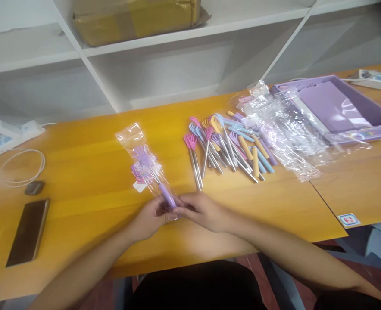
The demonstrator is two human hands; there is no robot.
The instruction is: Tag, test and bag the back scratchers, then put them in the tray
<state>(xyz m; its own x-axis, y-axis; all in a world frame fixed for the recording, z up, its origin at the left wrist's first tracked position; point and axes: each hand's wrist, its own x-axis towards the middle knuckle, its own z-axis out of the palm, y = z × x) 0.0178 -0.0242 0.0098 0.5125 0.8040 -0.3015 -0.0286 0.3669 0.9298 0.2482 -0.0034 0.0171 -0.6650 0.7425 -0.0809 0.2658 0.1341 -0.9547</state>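
Observation:
A purple back scratcher (167,194) with a hand-shaped head and metal shaft lies inside a clear plastic bag (135,134), along with small printed cards (139,186). Both my hands meet at its handle end over the table. My left hand (150,219) pinches the bag and handle from the left side. From the right, my right hand (203,211) closes its thumb and fingers on the same end. To the right lies a loose pile of back scratcher heads (209,132) on metal shafts, in pink, blue, yellow and purple, with coloured handle tubes (255,161) among them.
Clear plastic bags (284,116) are heaped between the pile and a purple box (365,101). On the left are a phone (27,232), a small dark object (34,187), a white cable (43,161) and a power strip (12,137). White shelving (190,38) holding a taped carton (135,19) borders the table.

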